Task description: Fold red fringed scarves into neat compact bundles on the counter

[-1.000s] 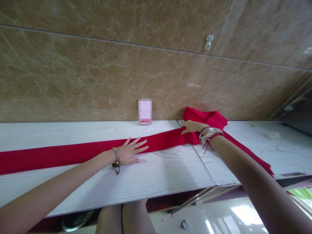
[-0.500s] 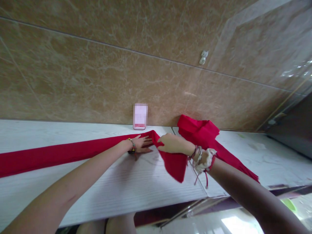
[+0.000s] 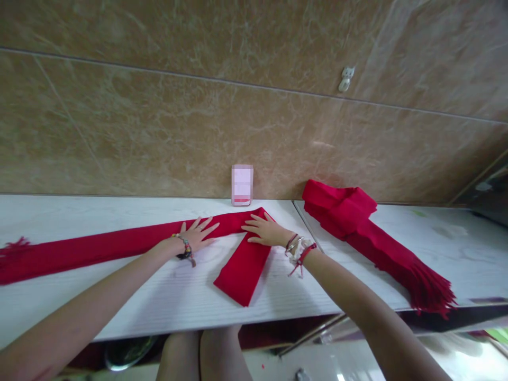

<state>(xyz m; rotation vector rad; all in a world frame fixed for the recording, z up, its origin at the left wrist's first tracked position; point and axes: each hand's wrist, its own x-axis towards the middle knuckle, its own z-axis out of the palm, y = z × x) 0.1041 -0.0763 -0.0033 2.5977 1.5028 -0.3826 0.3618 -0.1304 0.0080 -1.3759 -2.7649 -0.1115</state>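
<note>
A long red scarf (image 3: 119,242) lies in a narrow strip across the white table, its fringe at the far left. Near the middle it bends at a fold, and a short flap slants down toward the table's front edge. My left hand (image 3: 196,233) rests on the strip, fingers spread flat. On the fold lies my right hand (image 3: 264,230), also flat with fingers apart. To the right is a second red scarf (image 3: 365,233), folded over at its top, with its fringed end hanging at the table's front edge.
A phone (image 3: 242,185) with a blurred screen leans on the brown marbled wall (image 3: 159,132) behind the scarf. A small white cat-shaped hook (image 3: 346,79) is fixed to that wall. The white table (image 3: 190,312) has a seam right of my right hand. My knees show below its front edge.
The loose end of the scarf has swung from lower right to lower left and lies flat. My right hand has opened from its grip onto the fold; my left hand has slid left.
</note>
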